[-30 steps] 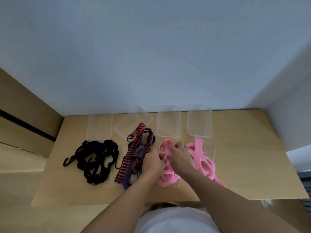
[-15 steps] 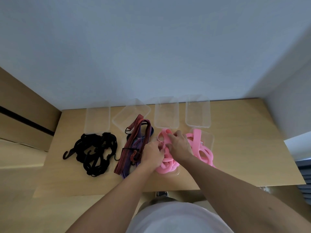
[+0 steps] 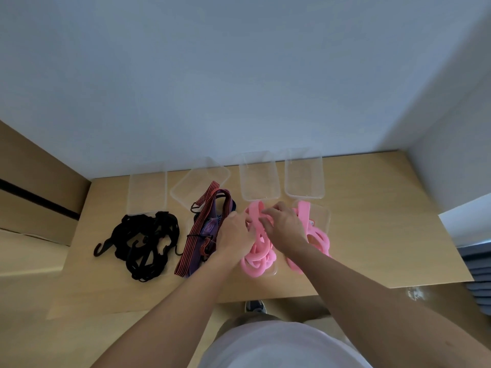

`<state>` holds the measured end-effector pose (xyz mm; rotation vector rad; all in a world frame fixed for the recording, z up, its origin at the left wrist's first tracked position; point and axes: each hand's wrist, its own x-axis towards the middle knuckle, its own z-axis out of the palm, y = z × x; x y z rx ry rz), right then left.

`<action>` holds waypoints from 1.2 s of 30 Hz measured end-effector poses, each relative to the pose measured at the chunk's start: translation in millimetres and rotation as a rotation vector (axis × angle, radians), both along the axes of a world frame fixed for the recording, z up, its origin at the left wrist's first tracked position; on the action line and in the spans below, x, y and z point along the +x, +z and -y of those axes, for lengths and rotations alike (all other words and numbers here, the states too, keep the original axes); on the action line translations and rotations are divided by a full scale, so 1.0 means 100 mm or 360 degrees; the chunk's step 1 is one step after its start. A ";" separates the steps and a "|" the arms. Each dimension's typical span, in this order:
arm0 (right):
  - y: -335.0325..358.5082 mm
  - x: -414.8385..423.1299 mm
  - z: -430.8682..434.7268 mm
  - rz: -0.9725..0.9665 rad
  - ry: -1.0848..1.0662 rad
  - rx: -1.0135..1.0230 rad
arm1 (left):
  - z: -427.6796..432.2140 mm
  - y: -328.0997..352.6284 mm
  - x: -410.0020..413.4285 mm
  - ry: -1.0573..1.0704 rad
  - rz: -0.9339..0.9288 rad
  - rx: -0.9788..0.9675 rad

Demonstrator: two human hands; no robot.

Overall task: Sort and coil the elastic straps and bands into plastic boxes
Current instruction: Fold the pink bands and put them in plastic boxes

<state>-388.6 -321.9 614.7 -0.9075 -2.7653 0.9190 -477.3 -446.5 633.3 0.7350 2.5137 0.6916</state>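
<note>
Head view, starting at your left: a clear box (image 3: 147, 192) stands at the back of the desk (image 3: 385, 221), and a tangle of black hooked cords (image 3: 147, 243) lies just in front of it, touching its near edge. Next comes a tilted box (image 3: 202, 179), with the striped and purple straps (image 3: 207, 229) trailing from its near corner toward you. Your left hand (image 3: 233, 237) curls its fingers round a loop of the pink bands (image 3: 255, 258), which are heaped in a shallow front box (image 3: 274, 272) near the middle of the desk. Your right hand (image 3: 284, 227), just beside the left, pinches the upper loops of the same heap. Behind your hands, two empty boxes (image 3: 259, 176) stand side by side. Furthest right, a second pink heap (image 3: 316, 235) spills over the right front box (image 3: 325, 216).
</note>
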 end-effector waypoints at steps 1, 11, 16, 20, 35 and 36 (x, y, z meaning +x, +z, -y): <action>0.03 0.02 -0.03 -0.0030 -0.0032 0.0000 | -0.03 0.02 0.00 -0.0014 -0.0027 -0.0004; 0.35 0.33 -0.63 -0.0092 -0.0197 0.0359 | -0.44 0.21 0.14 -0.0286 -0.0277 -0.0036; 0.43 0.57 -0.99 0.0065 -0.0109 0.0420 | -0.75 0.35 0.30 -0.0486 -0.0372 -0.0176; 0.45 0.79 -1.26 0.0149 -0.0021 0.0383 | -0.96 0.45 0.47 -0.0490 -0.0357 -0.0196; 0.43 1.31 -1.60 0.0201 0.0413 0.0192 | -0.89 0.46 1.30 0.0032 -0.0180 -0.0244; 0.41 1.33 -1.61 0.0212 0.0442 0.0186 | -0.86 0.44 1.36 0.0043 -0.0183 -0.0266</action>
